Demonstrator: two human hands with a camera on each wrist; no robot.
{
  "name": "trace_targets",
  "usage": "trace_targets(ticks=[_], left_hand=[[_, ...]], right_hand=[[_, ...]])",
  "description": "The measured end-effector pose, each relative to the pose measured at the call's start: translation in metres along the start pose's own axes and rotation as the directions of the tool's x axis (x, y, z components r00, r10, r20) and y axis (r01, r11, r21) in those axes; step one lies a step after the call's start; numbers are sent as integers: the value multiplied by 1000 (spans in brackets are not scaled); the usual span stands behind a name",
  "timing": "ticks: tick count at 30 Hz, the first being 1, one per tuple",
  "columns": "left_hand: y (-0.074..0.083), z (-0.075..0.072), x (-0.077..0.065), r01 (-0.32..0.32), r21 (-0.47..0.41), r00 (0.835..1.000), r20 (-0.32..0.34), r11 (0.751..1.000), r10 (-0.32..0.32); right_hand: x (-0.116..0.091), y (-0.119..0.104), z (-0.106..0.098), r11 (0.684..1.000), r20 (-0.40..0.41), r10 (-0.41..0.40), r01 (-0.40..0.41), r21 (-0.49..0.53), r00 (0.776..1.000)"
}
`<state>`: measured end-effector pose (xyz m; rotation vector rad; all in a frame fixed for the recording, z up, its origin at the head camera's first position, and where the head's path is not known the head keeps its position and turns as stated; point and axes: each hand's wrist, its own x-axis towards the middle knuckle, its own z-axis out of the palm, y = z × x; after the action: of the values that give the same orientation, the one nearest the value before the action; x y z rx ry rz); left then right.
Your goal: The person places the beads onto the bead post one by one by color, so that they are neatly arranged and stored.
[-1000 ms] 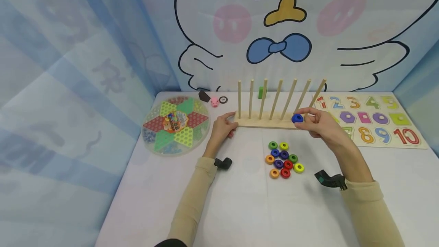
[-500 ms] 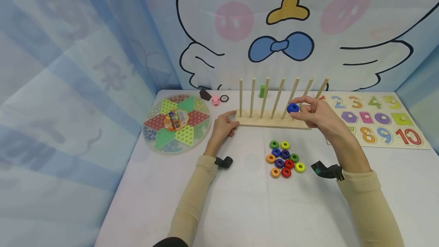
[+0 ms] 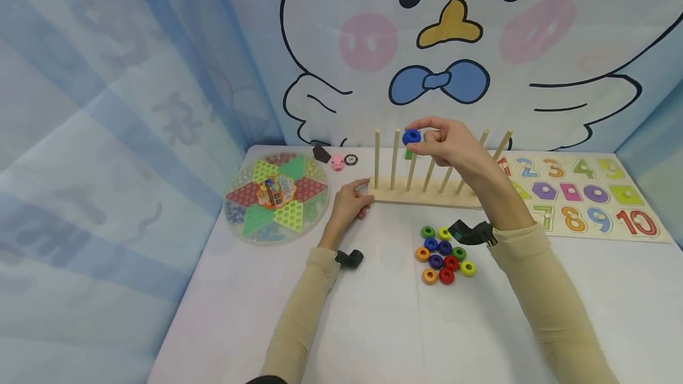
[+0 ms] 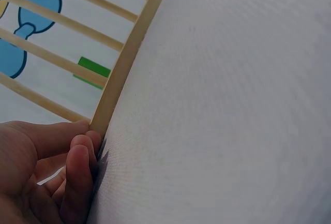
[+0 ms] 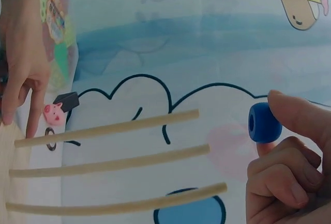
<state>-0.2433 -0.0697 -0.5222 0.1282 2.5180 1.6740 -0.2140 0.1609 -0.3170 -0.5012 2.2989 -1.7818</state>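
Between the thumb and fingertips of my right hand (image 3: 450, 142) a blue bead (image 3: 411, 137) is pinched, raised near the peg tops. In the right wrist view the bead (image 5: 266, 123) shows its hole facing the pegs, apart from them. A wooden stand (image 3: 427, 196) with a row of several upright pegs lies across the table; my right hand hides some of them. My left hand (image 3: 348, 205) grips the stand's left end, index finger at the back corner and thumb at the front. Close up, the left wrist view shows those fingers (image 4: 77, 175) against the base's end (image 4: 101, 123).
In front of the stand lie several loose beads (image 3: 445, 246) in different colours. A round star-patterned game board (image 3: 251, 216) is on the left, a number puzzle board (image 3: 578, 197) on the right. A pink pig figure (image 3: 337, 162) and a green block (image 3: 409, 154) sit toward the back.
My right hand has carried the blue bead from the stand's right end leftward and up, toward the left-hand pegs. The left hand keeps its place at the stand's end.
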Motion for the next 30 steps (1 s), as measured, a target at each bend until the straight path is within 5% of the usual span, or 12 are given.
trace_targets(ticks=[6,11,23,30], left_hand=[[-2,0,-2,-7,-4,1000,-1,1000,7],[-2,2,-3,2,-5,1000,9,1000,-2],[2,1,-3,-14,14,1000,-9,1000,14],[2,-1,-3,-15,11,1000,-7,1000,15]], right_hand=[[32,-7,20,998,-81,32,-28,51,996],[44,-2,38,998,-147,51,-57,-39,988],[50,7,58,963,-253,-12,-57,-264,967],[43,14,56,969,-237,-56,-4,-248,970]])
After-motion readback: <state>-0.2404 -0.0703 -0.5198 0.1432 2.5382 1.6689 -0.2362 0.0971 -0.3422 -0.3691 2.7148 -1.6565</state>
